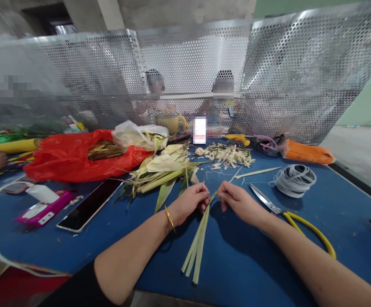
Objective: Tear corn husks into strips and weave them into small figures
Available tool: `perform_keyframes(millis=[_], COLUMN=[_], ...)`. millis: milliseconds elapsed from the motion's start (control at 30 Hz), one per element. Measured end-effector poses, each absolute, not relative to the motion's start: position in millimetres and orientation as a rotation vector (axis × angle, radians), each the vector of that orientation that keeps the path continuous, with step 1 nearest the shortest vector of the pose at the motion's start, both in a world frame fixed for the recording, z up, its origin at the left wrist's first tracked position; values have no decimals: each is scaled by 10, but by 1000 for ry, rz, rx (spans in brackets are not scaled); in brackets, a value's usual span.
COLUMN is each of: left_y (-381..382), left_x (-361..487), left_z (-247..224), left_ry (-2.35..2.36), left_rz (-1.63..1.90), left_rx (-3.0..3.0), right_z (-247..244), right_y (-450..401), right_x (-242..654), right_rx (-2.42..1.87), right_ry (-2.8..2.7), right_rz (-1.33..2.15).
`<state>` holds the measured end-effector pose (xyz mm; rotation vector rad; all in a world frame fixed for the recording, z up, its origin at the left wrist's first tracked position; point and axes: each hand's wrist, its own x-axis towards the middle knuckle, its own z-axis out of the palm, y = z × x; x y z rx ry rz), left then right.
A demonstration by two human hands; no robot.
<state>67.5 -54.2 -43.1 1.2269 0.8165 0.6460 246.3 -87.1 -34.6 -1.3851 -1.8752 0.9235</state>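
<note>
Fingers [203, 197], left hand [188, 204]: pinched closed on the upper ends of the strips. Fingers, right hand [238, 201]: curled at the strips' thin, twisted tip; whether they grip it cannot be told.

Strips [198, 251]: pale green, flat, ribbon-like, bunched at the top, fanning into loose tails toward the wearer, over the blue table [236, 273].

Bracelet [169, 218]: plain gold-coloured band, left wrist, just beside the strips.

Husks [162, 168]: cream to green, papery, ribbed, heaped beyond the strips and to their left. Scraps [231, 155]: short pale curls, beyond the strips, to the right.

Scissors [270, 204]: steel blades, yellow looped handles, right of the strips; the right forearm hides part of the handles. Cord [295, 181]: white, wound in a ball, farther right.

Phone [91, 204]: flat, dark glass, left of the strips. Red bag [67, 155]: thin crumpled plastic, behind the phone, left of the strips.

Screen [194, 51]: perforated metal, standing well beyond the strips, partly veiling two people.
</note>
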Motion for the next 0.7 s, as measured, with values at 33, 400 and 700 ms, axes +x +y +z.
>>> perform_keyframes(millis=[33, 400, 700], left_y=[-542, -553, -535], left_x=[675, 689, 690], left_z=[-432, -427, -447], left_ry=[820, 838, 812], left_rz=[647, 639, 656], left_rx=[1225, 1222, 1212], right_z=[-346, -397, -372], right_y=[-871, -898, -919], right_x=[2465, 2436, 2350], right_rx=[-1403, -1373, -1230], right_ry=[-1878, -2124, -1727], right_rz=[929, 553, 1133])
